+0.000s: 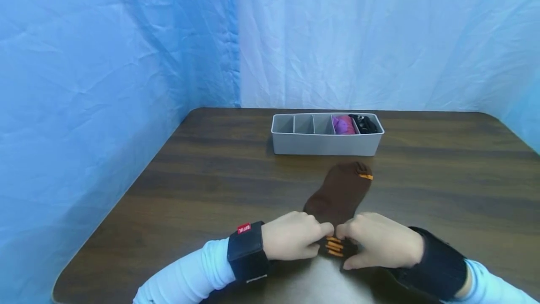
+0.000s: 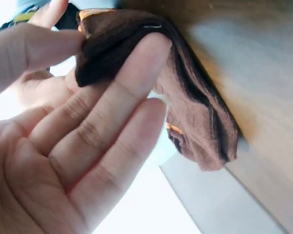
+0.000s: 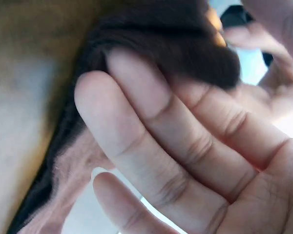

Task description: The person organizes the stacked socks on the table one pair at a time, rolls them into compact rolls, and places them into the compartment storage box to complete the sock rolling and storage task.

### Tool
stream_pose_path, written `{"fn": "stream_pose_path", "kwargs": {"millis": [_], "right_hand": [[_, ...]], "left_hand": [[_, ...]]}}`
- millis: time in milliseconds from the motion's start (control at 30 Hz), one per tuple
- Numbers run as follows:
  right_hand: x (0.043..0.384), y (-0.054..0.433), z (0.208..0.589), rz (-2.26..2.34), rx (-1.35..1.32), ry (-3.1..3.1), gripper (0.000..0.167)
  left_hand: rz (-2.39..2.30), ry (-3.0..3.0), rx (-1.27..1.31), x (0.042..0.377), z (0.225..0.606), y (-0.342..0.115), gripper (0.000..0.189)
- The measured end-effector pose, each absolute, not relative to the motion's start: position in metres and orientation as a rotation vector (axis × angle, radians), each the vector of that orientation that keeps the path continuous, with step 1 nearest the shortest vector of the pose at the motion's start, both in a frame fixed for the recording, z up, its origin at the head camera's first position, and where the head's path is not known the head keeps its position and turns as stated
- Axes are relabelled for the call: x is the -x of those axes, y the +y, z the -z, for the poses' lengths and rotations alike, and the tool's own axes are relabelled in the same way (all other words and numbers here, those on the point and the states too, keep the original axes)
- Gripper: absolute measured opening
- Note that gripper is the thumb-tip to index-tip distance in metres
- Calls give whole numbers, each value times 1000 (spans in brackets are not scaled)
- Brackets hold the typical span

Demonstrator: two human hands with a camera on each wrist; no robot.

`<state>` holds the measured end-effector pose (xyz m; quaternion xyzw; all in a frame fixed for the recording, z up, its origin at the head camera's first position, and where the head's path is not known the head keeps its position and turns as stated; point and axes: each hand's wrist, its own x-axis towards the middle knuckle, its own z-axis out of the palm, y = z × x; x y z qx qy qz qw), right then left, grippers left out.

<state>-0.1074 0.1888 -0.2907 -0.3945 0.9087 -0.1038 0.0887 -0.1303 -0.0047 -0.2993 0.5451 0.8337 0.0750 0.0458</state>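
A brown sock point(image 1: 339, 191) with orange stripes at its cuff and an orange mark by its toe lies on the table, toe pointing away from me. My left hand point(image 1: 293, 236) pinches the left side of the cuff. In the left wrist view, its thumb is on the dark fabric and its other fingers reach beneath the sock point(image 2: 195, 112). My right hand point(image 1: 379, 240) holds the cuff's right side. The right wrist view has its fingers under the dark fabric point(image 3: 151, 34). The two index fingers nearly meet above the stripes.
Beyond the sock stands a long grey divided box point(image 1: 325, 145). Its right compartments hold a purple and pink rolled cloth point(image 1: 344, 125) and a black cloth bundle point(image 1: 365, 125). Blue-white sheeting point(image 1: 358, 36) hangs behind and left of the wooden table point(image 1: 190, 191).
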Motion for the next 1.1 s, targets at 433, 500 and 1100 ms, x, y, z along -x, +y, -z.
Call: {"fn": "stream_pose_path", "kwargs": {"millis": [433, 500, 1100], "right_hand": [[115, 190, 295, 399, 1167, 2656, 17], [116, 190, 296, 451, 1165, 2656, 21], [114, 185, 297, 347, 1133, 2888, 25]], "left_hand": [[-411, 2440, -1311, 141, 293, -8, 16], [-398, 2463, -1319, 142, 295, -8, 13], [-117, 2721, -1704, 129, 301, -4, 12]]}}
